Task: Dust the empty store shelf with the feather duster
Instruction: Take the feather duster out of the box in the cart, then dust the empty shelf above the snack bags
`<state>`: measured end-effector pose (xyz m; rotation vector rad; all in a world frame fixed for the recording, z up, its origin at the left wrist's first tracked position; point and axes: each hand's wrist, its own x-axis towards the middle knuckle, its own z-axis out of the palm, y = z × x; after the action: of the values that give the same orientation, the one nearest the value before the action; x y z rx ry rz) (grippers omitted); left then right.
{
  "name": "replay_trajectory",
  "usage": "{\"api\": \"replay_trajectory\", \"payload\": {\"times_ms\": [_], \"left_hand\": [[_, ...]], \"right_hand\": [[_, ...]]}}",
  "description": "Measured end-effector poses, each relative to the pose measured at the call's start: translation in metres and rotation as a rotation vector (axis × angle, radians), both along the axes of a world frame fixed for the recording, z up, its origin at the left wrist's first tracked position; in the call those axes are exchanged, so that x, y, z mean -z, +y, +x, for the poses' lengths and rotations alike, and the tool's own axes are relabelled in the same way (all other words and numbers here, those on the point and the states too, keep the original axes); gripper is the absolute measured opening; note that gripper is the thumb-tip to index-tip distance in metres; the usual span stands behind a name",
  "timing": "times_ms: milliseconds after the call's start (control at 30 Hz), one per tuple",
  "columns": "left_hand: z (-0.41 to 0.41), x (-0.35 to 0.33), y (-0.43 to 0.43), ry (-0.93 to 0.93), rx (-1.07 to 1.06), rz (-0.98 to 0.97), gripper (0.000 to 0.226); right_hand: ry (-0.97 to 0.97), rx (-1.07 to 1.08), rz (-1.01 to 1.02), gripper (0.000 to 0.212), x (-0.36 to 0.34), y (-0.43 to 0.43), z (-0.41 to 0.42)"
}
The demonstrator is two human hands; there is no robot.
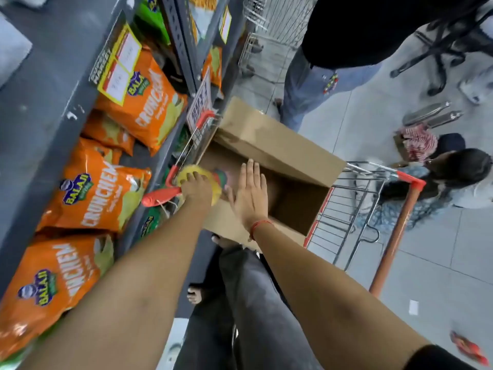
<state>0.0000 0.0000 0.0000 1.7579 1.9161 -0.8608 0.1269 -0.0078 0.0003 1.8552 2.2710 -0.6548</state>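
Observation:
The feather duster [210, 175] has a fluffy yellow head with green and red in it and a red handle [160, 196] with a string loop. My left hand [197, 188] is closed on it just behind the head, at the near left corner of an open cardboard box [280, 153]. Part of the head dips into the box. My right hand [250, 193] lies flat with fingers together over the box's opening and holds nothing. On the left runs the grey metal shelf [45, 97]; its upper board is bare where I see it.
Orange chip bags [90, 198] fill the shelf level below. The box sits in a wire cart [344, 209] with an orange handle. A standing person [320, 84] and a crouching person [458, 169] are behind the cart. Steel bottles [432, 116] lie on the tiled floor.

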Motion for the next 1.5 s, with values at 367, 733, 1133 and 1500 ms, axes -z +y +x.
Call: {"api": "replay_trajectory", "payload": {"times_ms": [367, 733, 1133, 1500], "left_hand": [[-0.011, -0.05, -0.03, 0.043, -0.003, -0.148, 0.038], [-0.031, -0.181, -0.037, -0.052, 0.072, -0.086, 0.038], [-0.067, -0.323, -0.038, -0.197, -0.093, 0.143, 0.026], [-0.091, -0.478, -0.091, -0.213, -0.265, 0.651, 0.038]], "right_hand": [[-0.008, -0.081, -0.109, 0.063, -0.024, -0.008, -0.007], [0.083, -0.097, -0.01, 0.056, -0.105, -0.001, -0.027], [0.358, 0.026, 0.042, 0.049, -0.216, 0.057, -0.058], [0.759, -0.15, 0.669, 0.059, -0.399, 0.098, -0.146]]}}
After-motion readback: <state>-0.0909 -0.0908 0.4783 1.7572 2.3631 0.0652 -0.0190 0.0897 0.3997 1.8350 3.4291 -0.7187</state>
